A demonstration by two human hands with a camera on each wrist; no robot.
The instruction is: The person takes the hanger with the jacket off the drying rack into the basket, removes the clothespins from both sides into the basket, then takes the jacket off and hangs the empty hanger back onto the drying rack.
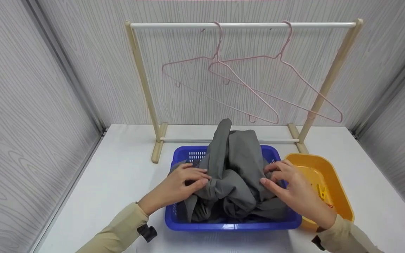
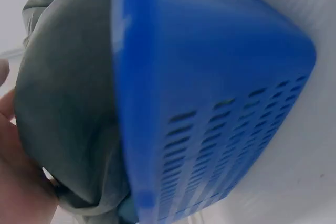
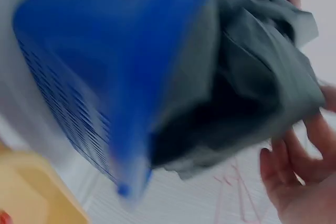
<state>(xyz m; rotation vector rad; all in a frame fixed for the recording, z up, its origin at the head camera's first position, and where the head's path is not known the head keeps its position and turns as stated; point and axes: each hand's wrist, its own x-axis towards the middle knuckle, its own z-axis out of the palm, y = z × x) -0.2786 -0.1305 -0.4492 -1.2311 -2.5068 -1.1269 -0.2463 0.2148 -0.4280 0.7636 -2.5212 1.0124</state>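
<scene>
A crumpled dark grey garment [image 1: 239, 154] fills the blue plastic basket [image 1: 230, 226] and rises in folds above its back rim. From the left, my left hand [image 1: 181, 182] pinches a fold between thumb and fingertips. Bent fingers of my right hand [image 1: 290, 184] hold the cloth at its right side, thumb toward the middle. The right wrist view shows the garment [image 3: 262, 72] bulging out past the basket's rim [image 3: 152, 77] to the fingertips. In the left wrist view it hides part of the left hand [image 2: 21, 177].
Behind the basket stands a wooden rack with a white bar [image 1: 174, 25]; two pink hangers [image 1: 248, 86] hang from it. At the right, close against the basket, is a yellow tray [image 1: 339, 189] holding a yellow clothespin [image 1: 322, 191] and something small and red. Patterned panels [image 1: 30, 105] enclose the white table [image 1: 118, 168].
</scene>
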